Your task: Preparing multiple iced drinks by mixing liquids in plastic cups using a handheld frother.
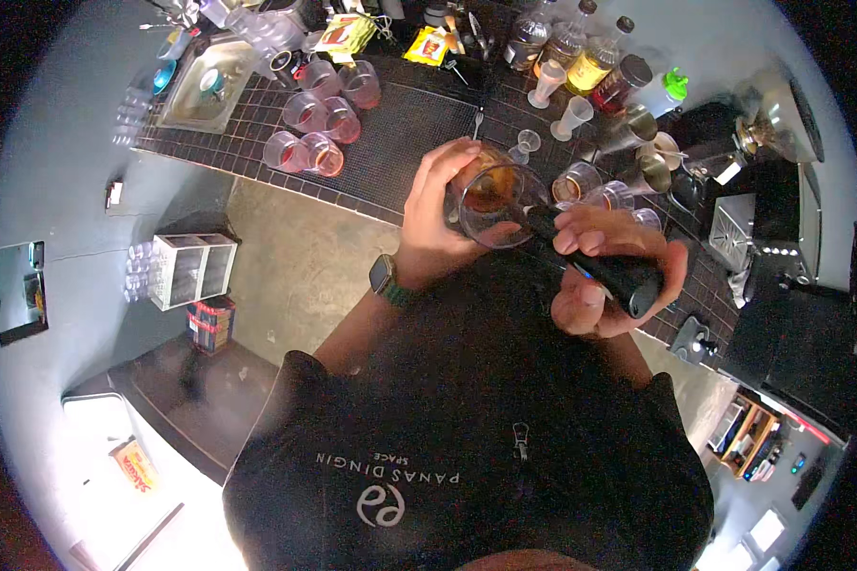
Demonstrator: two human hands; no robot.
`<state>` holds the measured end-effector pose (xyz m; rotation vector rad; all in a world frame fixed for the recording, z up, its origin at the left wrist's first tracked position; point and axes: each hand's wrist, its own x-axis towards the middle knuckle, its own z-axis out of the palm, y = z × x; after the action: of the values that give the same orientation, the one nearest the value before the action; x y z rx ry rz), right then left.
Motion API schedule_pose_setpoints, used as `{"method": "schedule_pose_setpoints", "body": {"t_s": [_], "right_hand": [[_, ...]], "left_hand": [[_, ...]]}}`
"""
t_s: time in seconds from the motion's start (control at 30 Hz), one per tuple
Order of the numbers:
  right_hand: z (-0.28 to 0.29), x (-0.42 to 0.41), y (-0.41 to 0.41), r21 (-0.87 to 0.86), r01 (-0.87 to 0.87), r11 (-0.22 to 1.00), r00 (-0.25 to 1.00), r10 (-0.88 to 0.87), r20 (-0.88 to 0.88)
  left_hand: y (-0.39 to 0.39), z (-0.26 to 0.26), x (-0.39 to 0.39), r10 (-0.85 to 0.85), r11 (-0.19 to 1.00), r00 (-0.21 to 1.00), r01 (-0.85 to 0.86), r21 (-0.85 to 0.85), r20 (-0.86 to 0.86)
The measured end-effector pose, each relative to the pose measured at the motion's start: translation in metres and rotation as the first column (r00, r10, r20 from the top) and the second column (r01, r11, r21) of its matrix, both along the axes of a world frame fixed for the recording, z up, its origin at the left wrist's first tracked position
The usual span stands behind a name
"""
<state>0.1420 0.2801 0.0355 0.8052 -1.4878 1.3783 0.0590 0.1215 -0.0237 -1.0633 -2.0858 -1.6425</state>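
Near the counter's front edge, my left hand is wrapped around a clear cup with brown liquid in it, the cup's mouth tipped toward the camera. My right hand grips a black handheld device, perhaps a milk frother, with a small blue light on its side. The narrow end of that device reaches the cup's rim; its tip is hard to make out. Just beyond the cup stands a small clear jigger-like cup. To the right, a plastic cup holding brown liquid is partly behind my right hand.
Several clear cups with red liquid stand left on the black tiled counter, beside a dark mesh mat. A metal sink lies at the far left. Bottles line the back; metal pitchers stand at right.
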Motion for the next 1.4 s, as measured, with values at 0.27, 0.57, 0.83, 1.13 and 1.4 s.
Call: {"method": "schedule_pose_setpoints", "body": {"t_s": [0.27, 0.57, 0.83, 1.13, 1.4], "right_hand": [[-0.003, 0.001, 0.002, 0.076, 0.038, 0.996, 0.999, -0.041, 0.035], [0.001, 0.002, 0.0, 0.097, 0.098, 0.99, 0.992, -0.104, 0.064], [0.003, 0.002, 0.001, 0.077, 0.025, 0.997, 0.997, -0.03, 0.07], [0.002, 0.002, -0.005, 0.086, 0.089, 0.992, 0.99, -0.097, 0.099], [0.005, 0.006, -0.002, 0.142, 0.069, 0.987, 0.99, -0.085, 0.11]], "left_hand": [[0.006, -0.005, -0.006, -0.026, 0.999, 1.0, 0.025, 0.027, 0.017], [0.006, -0.009, -0.011, -0.031, 1.0, 1.0, 0.031, 0.002, 0.005], [0.006, -0.001, -0.008, -0.116, 0.993, 0.98, 0.121, -0.019, 0.164], [0.001, 0.003, -0.004, -0.18, 0.98, 0.961, 0.194, -0.046, 0.212], [-0.001, 0.001, -0.001, -0.202, 0.974, 0.965, 0.216, -0.068, 0.169]]}}
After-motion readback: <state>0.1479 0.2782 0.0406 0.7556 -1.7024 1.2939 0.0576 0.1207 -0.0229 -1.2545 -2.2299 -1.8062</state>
